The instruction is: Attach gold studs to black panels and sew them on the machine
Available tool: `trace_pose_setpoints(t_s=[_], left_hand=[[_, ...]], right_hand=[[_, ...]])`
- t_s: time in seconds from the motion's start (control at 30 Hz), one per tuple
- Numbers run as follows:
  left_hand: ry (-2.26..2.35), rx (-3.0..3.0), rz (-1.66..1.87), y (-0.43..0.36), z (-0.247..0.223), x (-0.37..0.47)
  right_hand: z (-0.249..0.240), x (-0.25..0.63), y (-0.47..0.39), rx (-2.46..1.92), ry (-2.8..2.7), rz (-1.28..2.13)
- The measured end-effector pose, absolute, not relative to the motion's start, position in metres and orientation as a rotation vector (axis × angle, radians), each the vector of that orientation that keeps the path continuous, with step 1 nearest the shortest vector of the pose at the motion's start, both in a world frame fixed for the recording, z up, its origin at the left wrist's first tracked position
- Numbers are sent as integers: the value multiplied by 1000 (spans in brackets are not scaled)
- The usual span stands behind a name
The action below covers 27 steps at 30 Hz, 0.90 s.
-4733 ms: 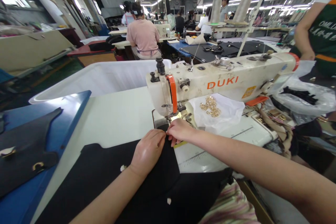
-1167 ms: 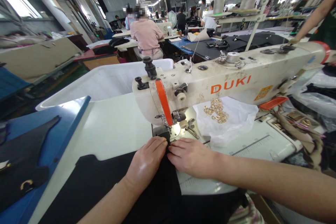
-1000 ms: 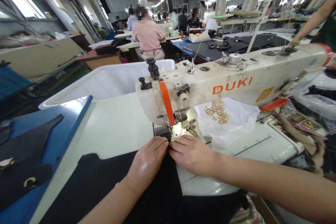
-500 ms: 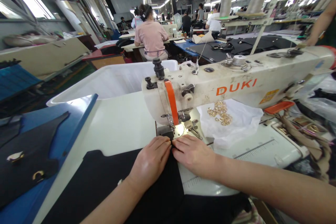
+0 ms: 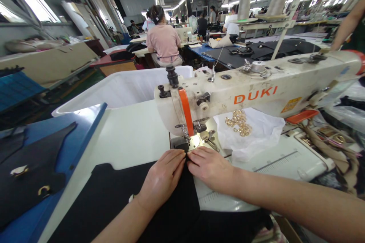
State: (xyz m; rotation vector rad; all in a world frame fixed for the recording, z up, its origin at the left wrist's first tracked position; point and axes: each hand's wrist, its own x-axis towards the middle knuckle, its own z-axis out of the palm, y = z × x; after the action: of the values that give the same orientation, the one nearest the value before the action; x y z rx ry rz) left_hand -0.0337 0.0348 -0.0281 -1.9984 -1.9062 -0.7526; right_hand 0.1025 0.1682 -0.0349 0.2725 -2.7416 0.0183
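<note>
A broad black panel, leather-like [image 5: 114, 193], lies on the pale sewing machine bed and hangs over its front edge. My left hand [image 5: 164, 172] rests on it, thumb and fingers pinching its narrow upper end just in front of the needle area. Close beside it, my right hand [image 5: 209, 169] grips the same end from the right, fingertips nearly meeting the left ones. Past my fingertips, the tip of the panel reaches the lit needle plate [image 5: 195, 141] of the sewing machine [image 5: 216, 91]. My fingers hide the exact edge they hold.
Gold-coloured metal rings [image 5: 241, 122] lie on a white cloth [image 5: 256, 136] right of the needle. At left, a blue board [image 5: 85, 136] carries black pieces with gold fittings. Behind the machine stands a white bin [image 5: 122, 87]. A person in pink [image 5: 164, 41] sits ahead.
Both hands keep almost the same place on the black panel. Slightly more black shows beside the needle plate. The seated person in pink has turned their head.
</note>
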Motion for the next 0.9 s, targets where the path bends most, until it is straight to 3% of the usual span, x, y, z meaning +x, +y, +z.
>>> trace_pose_setpoints(t_s=[0.9], left_hand=[[-1745,-2006,-443,61,-28,-34]], right_hand=[[-29,101,199,577,-2815,11]])
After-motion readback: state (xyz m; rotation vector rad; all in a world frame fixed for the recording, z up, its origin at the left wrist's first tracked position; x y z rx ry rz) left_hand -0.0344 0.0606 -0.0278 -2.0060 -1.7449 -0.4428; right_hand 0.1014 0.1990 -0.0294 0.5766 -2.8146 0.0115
